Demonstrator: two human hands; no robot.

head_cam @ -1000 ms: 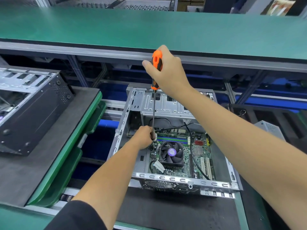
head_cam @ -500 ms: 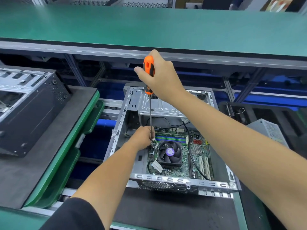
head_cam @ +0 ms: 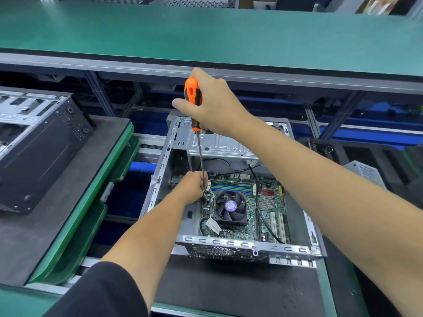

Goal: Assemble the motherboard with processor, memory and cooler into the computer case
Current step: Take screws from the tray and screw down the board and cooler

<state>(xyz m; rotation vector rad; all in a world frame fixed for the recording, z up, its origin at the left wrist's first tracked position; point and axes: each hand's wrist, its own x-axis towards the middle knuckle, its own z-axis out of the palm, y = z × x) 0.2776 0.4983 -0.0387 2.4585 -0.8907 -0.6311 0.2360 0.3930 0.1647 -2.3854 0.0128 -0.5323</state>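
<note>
The computer case [head_cam: 231, 244] lies open on the dark mat [head_cam: 229, 291], with the motherboard [head_cam: 267, 202] already seated flat inside it and the cooler fan [head_cam: 230, 207] on top of the board.

The right hand [head_cam: 212, 104] is wrapped round the orange handle of the screwdriver [head_cam: 193, 97], high above the case. The long shaft runs down, slightly tilted, to the board's upper left corner. There the left hand [head_cam: 194, 187] pinches the lower shaft and steadies the tip; the tip and any screw are hidden behind the fingers.

Risks, as judged: with the handle so far from the tip, a tilt could make the tip slip off and scrape the board or snag the small wires [head_cam: 207, 193] just beside it. A screw started crooked could bind.
</note>
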